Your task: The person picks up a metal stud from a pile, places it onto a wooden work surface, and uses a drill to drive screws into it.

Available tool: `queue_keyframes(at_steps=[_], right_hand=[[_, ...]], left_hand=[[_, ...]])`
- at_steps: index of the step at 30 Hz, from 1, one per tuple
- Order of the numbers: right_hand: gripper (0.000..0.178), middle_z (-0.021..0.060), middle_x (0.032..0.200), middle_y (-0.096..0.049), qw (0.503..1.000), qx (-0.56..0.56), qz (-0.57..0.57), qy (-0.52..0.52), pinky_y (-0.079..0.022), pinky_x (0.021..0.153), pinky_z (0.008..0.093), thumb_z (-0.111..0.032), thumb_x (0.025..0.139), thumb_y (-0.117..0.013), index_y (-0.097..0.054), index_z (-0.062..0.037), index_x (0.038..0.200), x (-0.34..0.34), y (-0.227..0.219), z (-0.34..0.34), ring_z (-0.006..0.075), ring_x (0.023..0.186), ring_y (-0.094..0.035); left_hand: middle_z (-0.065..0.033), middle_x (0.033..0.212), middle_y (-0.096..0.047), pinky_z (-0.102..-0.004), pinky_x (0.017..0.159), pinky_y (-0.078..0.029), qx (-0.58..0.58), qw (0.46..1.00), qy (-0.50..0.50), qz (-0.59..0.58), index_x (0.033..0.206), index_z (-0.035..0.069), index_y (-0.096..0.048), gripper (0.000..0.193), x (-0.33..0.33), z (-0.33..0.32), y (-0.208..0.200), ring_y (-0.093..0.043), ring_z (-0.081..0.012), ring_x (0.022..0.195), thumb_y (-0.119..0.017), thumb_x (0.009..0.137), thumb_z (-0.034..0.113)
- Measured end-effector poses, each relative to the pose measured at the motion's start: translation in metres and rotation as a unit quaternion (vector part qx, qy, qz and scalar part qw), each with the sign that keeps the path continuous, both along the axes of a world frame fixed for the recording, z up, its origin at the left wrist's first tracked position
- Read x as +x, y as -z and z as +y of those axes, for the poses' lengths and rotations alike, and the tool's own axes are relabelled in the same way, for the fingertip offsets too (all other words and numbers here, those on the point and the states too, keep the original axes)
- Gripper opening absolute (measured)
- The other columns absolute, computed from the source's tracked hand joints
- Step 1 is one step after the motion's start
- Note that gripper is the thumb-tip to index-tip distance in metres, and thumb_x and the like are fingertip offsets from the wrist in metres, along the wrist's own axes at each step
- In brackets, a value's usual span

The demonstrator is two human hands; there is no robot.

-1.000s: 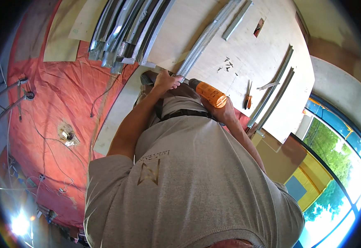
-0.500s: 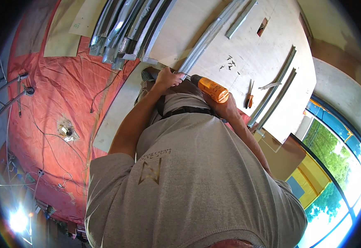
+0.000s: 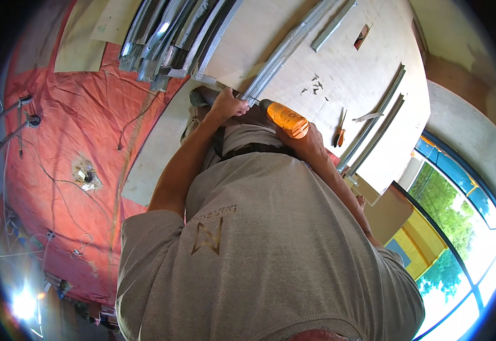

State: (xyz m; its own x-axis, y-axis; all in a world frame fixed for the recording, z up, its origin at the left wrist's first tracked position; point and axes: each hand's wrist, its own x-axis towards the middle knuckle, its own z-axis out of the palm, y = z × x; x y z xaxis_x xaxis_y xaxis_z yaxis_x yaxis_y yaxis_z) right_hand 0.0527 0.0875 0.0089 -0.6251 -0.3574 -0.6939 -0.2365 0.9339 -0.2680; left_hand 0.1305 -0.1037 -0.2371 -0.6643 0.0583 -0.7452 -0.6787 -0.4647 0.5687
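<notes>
A long silvery metal profile [image 3: 285,48] lies across a pale board, its near end reaching toward my body. My left hand [image 3: 229,106] is closed round that near end. An orange power drill [image 3: 287,119] is in my right hand [image 3: 309,142], its fingers mostly hidden behind the tool's body. The drill points up and left, its tip right by the profile's end, close to my left fingers. Whether the tip touches the metal is too small to tell.
The pale board [image 3: 293,79] carries an orange-handled tool [image 3: 339,135], a short metal strip [image 3: 334,25] and two long profiles [image 3: 385,105]. More metal profiles [image 3: 168,40] are stacked at the upper left. Red sheeting [image 3: 43,187] with loose cables covers the floor at left.
The drill and my right hand have shifted slightly up and left. My left hand stays on the profile's end. The whole view has drifted a little.
</notes>
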Motion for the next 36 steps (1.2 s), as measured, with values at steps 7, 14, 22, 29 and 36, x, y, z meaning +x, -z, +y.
queue_keyframes(at_steps=[7, 14, 22, 29, 36], right_hand=[[0.05, 0.015, 0.114, -0.082, 1.0, -0.006, 0.015, -0.009, -0.063, 0.089, 0.0456, -0.05, 0.098, -0.073, -0.075, -0.0131, 0.133, 0.0, -0.001, 0.001, 0.0351, 0.102, -0.079], [0.053, 0.0134, 0.114, -0.082, 0.999, 0.04, 0.004, -0.014, -0.063, 0.089, 0.0453, -0.052, 0.1, -0.071, -0.074, -0.0107, 0.134, -0.004, -0.001, -0.003, 0.034, 0.103, -0.079], [0.053, 0.0142, 0.121, -0.08, 0.998, -0.048, -0.024, 0.042, -0.06, 0.096, 0.0446, -0.049, 0.101, -0.07, -0.072, -0.0093, 0.135, -0.006, 0.015, 0.019, 0.0333, 0.111, -0.077], [0.052, 0.0096, 0.124, -0.079, 0.995, -0.06, -0.025, 0.076, -0.059, 0.101, 0.0352, -0.026, 0.1, -0.079, -0.067, -0.0061, 0.146, -0.005, 0.004, 0.013, 0.0212, 0.109, -0.076], [0.046, 0.0118, 0.125, -0.079, 0.987, -0.089, -0.046, 0.126, -0.058, 0.103, 0.0421, -0.031, 0.1, -0.076, -0.07, -0.0095, 0.139, -0.004, 0.008, 0.017, 0.0279, 0.117, -0.075]], left_hand=[[-0.0207, 0.089, -0.08, -0.032, 0.062, -0.065, -0.025, 1.0, 0.003, 0.005, 0.104, -0.015, -0.07, 0.024, 0.001, 0.001, -0.001, -0.078, -0.0205, 0.071, -0.079, 0.094, 0.005], [-0.0224, 0.095, -0.079, -0.0346, 0.065, -0.067, 0.011, 1.0, 0.017, 0.005, 0.123, -0.013, -0.055, 0.041, 0.0, -0.002, 0.006, -0.079, -0.0222, 0.078, -0.08, 0.096, 0.005], [-0.0156, 0.088, -0.08, -0.0341, 0.063, -0.063, -0.094, 0.992, 0.079, 0.008, 0.099, -0.007, -0.077, 0.025, -0.001, -0.008, -0.011, -0.077, -0.021, 0.07, -0.083, 0.094, 0.017], [-0.0193, 0.104, -0.079, -0.0522, 0.086, -0.062, -0.526, 0.796, 0.27, 0.129, 0.131, 0.004, -0.07, 0.044, 0.005, -0.011, -0.071, -0.078, -0.0392, 0.101, -0.082, 0.093, 0.023], [-0.017, 0.12, -0.075, -0.0522, 0.09, -0.06, -0.444, 0.8, 0.155, 0.372, 0.145, 0.014, -0.06, 0.052, -0.004, 0.012, -0.037, -0.073, -0.0424, 0.111, -0.074, 0.095, 0.018]])
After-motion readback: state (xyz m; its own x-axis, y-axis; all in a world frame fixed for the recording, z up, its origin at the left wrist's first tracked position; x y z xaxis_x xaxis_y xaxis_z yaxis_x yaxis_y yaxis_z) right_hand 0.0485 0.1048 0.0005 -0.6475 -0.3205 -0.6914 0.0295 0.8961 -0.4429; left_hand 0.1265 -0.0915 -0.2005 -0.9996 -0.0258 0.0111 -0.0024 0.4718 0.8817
